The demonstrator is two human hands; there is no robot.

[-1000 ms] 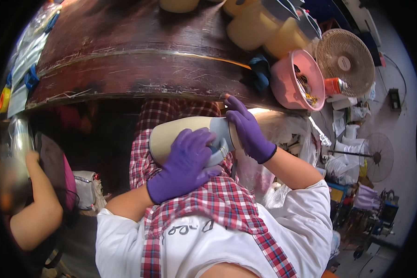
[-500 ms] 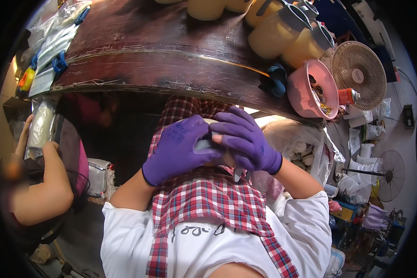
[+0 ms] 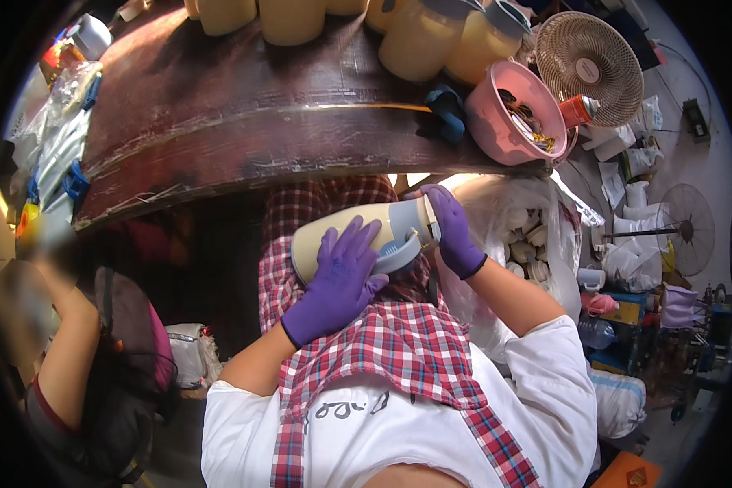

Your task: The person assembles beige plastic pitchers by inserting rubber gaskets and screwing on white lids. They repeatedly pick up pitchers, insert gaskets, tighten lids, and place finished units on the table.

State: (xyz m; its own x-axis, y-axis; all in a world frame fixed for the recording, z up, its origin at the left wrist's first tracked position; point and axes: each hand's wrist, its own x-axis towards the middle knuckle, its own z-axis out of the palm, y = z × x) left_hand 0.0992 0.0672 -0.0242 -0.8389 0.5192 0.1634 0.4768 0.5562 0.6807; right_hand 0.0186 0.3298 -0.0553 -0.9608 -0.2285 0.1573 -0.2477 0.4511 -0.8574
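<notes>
Jug (image 3: pixel 401 220) lies beneath left fingers (image 3: pixel 346 243); right fingers (image 3: pixel 445 210) touch one end.

Pink basin (image 3: pixel 490 120) on dark table (image 3: pixel 236 89); fan (image 3: pixel 590 69) near.

Cream/blue-grey jug (image 3: pixel 310 242), approx. horiz.

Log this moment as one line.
left hand: spread on cream jug | right hand: at its top end | jug: lying across lap
</notes>
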